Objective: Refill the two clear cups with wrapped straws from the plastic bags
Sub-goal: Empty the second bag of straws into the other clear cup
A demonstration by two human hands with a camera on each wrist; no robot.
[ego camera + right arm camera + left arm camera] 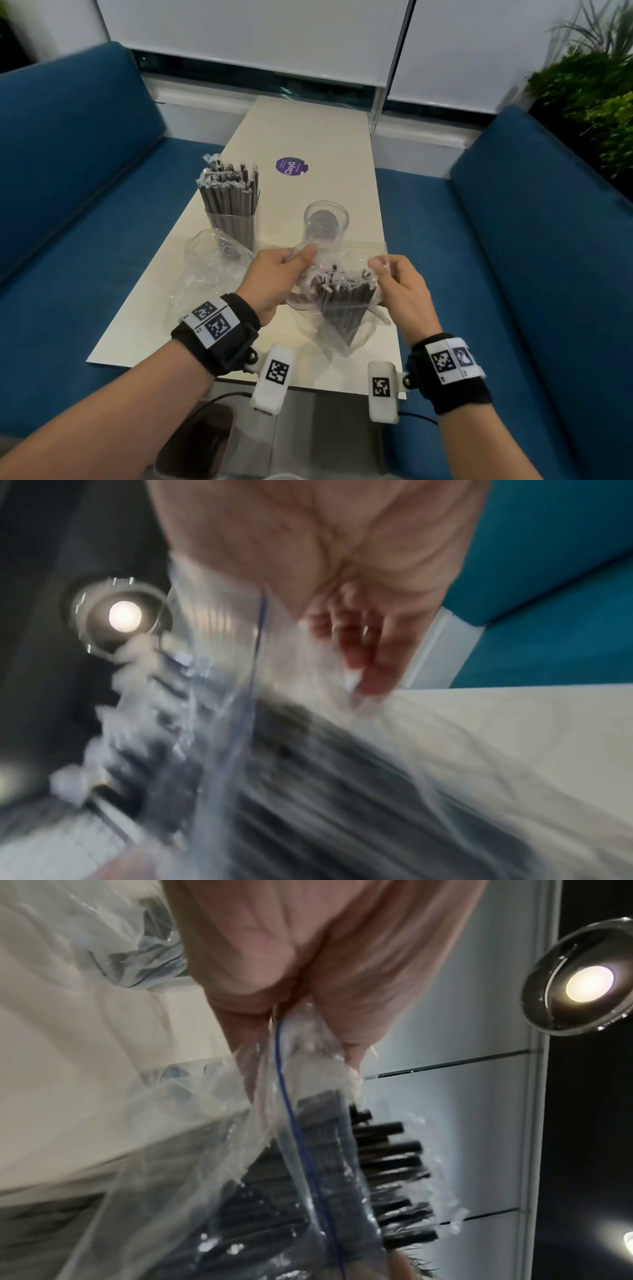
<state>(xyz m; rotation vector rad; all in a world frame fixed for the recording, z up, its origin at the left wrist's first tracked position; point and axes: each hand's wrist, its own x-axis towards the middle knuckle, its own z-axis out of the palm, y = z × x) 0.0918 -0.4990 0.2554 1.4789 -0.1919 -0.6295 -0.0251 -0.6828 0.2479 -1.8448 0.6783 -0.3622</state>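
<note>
head view, nearest first: the left hand [274, 279] and the right hand [399, 291] each pinch one side of the mouth of a clear plastic bag [342, 308] held just above the near end of the bench [318, 144], thumbs on top, pulling the opening apart. neither of the hands is free. inside the bag is one bundle of dark wrapped straws [342, 298], its long axis running from the bag's bottom near the person up and away toward the mouth, so the straw tips point at the far side of the bench. in the left wrist view the fingers [342, 993] nip the bag's lip beside its thin blue seal line, with straw ends poking out past it; the right wrist view is blurred, though the fingertips [373, 669] press on the film.

directly beyond the hands, and a little nearer the right one, stands the empty clear cup [326, 222], upright, mouth open upward. my judgement: the bundle needs to be drawn out along its length and stood on end in that cup.

to the left lies a second bag [205, 270], crumpled and seemingly emptied. behind it stands the other cup [236, 226], already packed with upright straws.

count: two cups, two bags, one bundle left to move. farther off, one purple sticker [292, 166].
</note>
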